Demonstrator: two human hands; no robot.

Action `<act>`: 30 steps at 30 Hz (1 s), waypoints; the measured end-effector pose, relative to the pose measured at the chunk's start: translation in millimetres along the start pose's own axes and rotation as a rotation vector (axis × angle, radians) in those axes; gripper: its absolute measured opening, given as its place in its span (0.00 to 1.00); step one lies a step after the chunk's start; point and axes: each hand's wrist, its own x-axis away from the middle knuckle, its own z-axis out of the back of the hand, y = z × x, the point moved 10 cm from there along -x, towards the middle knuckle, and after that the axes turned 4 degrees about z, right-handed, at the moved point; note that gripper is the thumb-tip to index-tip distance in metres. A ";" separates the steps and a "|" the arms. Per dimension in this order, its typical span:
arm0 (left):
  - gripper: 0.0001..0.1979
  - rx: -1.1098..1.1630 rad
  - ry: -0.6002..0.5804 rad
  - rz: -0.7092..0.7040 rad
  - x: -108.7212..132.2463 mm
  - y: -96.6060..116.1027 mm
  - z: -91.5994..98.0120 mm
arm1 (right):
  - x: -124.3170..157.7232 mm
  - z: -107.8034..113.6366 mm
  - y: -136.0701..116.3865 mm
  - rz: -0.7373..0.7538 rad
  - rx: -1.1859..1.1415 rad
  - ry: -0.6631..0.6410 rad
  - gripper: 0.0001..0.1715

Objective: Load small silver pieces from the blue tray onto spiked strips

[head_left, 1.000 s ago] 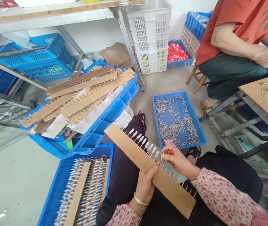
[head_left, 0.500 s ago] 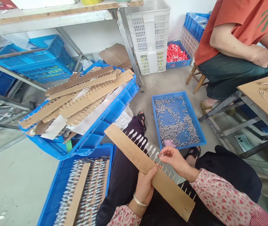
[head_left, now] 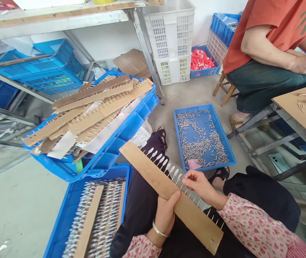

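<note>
My left hand (head_left: 165, 212) is closed around the middle of a long cardboard strip (head_left: 147, 172), thumb on top. The strip lies slantwise over my lap. Thin pointed sticks (head_left: 209, 212) jut from its far edge. Those on the upper-left half carry small pale grey spindle-shaped pieces (head_left: 165, 162); the lower-right ones are bare. My right hand (head_left: 201, 186) pinches a small piece at a stick just past the capped row; the fingertips mostly hide it. Beyond that hand, a blue tray (head_left: 178, 143) on the floor holds many loose grey pieces (head_left: 196, 150).
At left, a blue crate (head_left: 139, 111) is heaped with cardboard strips bearing bare sticks. Below it, another blue bin (head_left: 58, 218) holds strips with capped sticks. A co-worker in an orange shirt (head_left: 236, 53) sits at right by a low table (head_left: 303, 107). White crates (head_left: 169, 39) stand behind.
My right fingertips have shifted slightly at the same stick, and a pale tip now shows between them. My left hand and the strip have barely moved. The co-worker's hands shifted a little.
</note>
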 end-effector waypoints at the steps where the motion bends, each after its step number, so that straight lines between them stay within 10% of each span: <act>1: 0.13 -0.010 0.014 -0.008 0.1 0.1 1.8 | 0.7 0.1 0.6 -0.002 -0.008 0.008 0.17; 14: 0.14 -0.005 0.095 -0.043 -0.7 2.0 10.4 | 3.3 -7.2 8.4 -0.059 -0.035 0.012 0.17; 21: 0.16 0.059 -0.131 0.105 9.4 -12.3 -15.1 | -1.5 -12.5 9.0 -0.071 -0.145 -0.077 0.15; 27: 0.16 0.087 -0.080 0.087 9.7 -8.9 -12.9 | -13.9 50.7 10.1 -0.021 -0.320 0.299 0.12; 30: 0.16 0.096 -0.077 0.077 6.9 -5.4 -13.3 | -17.0 55.8 6.4 -0.035 -0.393 0.252 0.18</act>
